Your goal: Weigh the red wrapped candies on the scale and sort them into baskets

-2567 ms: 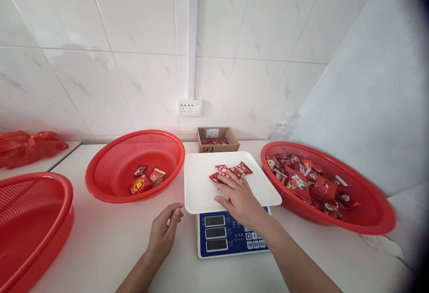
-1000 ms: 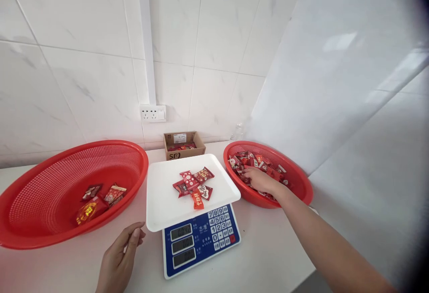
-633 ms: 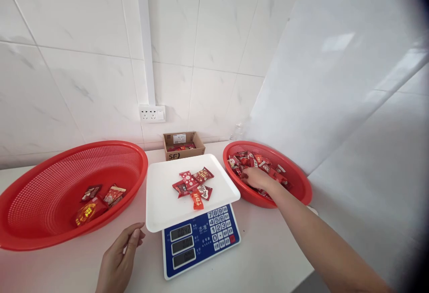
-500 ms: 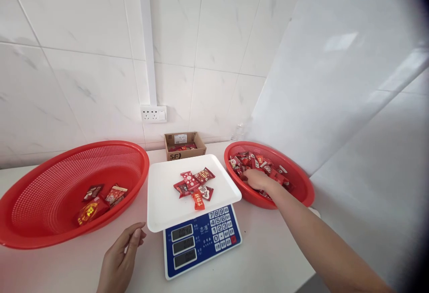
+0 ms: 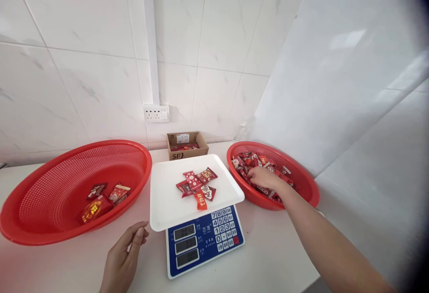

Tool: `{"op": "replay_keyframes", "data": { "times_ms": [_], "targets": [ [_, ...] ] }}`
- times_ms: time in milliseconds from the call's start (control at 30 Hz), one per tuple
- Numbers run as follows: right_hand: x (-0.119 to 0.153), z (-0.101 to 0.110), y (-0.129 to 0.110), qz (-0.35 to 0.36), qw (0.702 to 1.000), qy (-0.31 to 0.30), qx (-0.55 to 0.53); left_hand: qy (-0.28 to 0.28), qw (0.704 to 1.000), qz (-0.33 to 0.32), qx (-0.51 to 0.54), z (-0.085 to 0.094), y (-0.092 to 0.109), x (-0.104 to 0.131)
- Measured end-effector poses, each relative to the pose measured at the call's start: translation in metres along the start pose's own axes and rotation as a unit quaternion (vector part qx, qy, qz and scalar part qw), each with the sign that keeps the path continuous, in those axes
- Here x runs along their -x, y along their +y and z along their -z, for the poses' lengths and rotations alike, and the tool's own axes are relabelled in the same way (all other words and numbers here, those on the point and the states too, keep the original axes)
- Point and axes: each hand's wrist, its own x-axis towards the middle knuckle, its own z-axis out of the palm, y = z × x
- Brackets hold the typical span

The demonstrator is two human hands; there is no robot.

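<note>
Inside the right red basket (image 5: 303,201), my right hand (image 5: 263,177) reaches down among many small red wrapped snacks (image 5: 254,161). Its fingers are bent together against the packets, and what they grip is hidden. My left hand (image 5: 125,253) hovers loosely curled by the front left corner of the white weighing pan (image 5: 167,208), thumb against the fingers, with nothing visible in it. Several red snack packets (image 5: 192,180) lie in a cluster on the pan. Below it sits the blue digital scale (image 5: 206,239) with keypad and lit displays.
A larger red basket (image 5: 43,203) on the left holds a few packets (image 5: 95,208). Behind the scale stands an open cardboard box (image 5: 189,153) with red packets inside. A clear plastic item (image 5: 240,131) is by the tiled wall, below and right of the power socket (image 5: 156,113).
The view has shifted slightly, so everything sits a little further right. My right hand has shifted slightly within the basket. My left hand and the packets on the pan keep their places.
</note>
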Motion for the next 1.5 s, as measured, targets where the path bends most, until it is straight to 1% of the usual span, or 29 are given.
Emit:
{"op": "replay_keyframes", "data": {
  "times_ms": [133, 200, 367, 600, 700, 800, 867, 933, 1033, 1167, 1300, 1400, 1500],
  "targets": [
    [0.002, 0.012, 0.006, -0.026, 0.993, 0.069, -0.091, 0.001, 1.000, -0.002, 0.002, 0.000, 0.002, 0.000],
    [0.003, 0.015, 0.009, -0.037, 0.986, 0.092, -0.135, 0.001, 1.000, -0.002, 0.002, 0.000, 0.003, 0.000],
    [0.004, 0.010, 0.011, -0.054, 0.970, 0.100, -0.215, 0.003, 1.000, -0.006, 0.005, 0.001, 0.004, 0.001],
    [0.009, 0.010, 0.002, -0.058, 0.958, 0.140, -0.243, -0.004, 1.000, -0.008, 0.005, 0.000, 0.005, 0.001],
    [0.009, 0.009, -0.004, -0.058, 0.938, 0.172, -0.295, -0.012, 1.000, -0.012, 0.017, 0.000, 0.007, 0.002],
    [0.012, 0.006, -0.015, -0.025, 0.909, 0.194, -0.368, -0.015, 1.000, -0.015, 0.022, 0.000, 0.008, 0.004],
    [0.017, 0.003, -0.027, -0.003, 0.906, 0.185, -0.381, -0.016, 0.999, -0.019, 0.025, 0.000, 0.008, 0.004],
    [0.024, -0.001, -0.041, 0.008, 0.903, 0.161, -0.398, -0.016, 0.999, -0.023, 0.029, -0.001, 0.007, 0.004],
    [0.037, -0.010, -0.061, 0.037, 0.887, 0.120, -0.444, -0.017, 0.999, -0.028, 0.036, -0.001, 0.006, 0.004],
    [0.052, -0.024, -0.078, 0.064, 0.879, 0.078, -0.465, -0.022, 0.999, -0.027, 0.034, -0.001, 0.005, 0.006],
    [0.061, -0.038, -0.084, 0.077, 0.857, 0.084, -0.502, -0.023, 0.999, -0.027, 0.039, -0.001, 0.003, 0.007],
    [0.063, -0.045, -0.087, 0.072, 0.853, 0.094, -0.509, -0.023, 0.998, -0.026, 0.046, -0.002, 0.002, 0.007],
    [0.065, -0.049, -0.089, 0.081, 0.854, 0.113, -0.501, -0.025, 0.998, -0.028, 0.050, -0.002, 0.003, 0.006]
  ]
}}
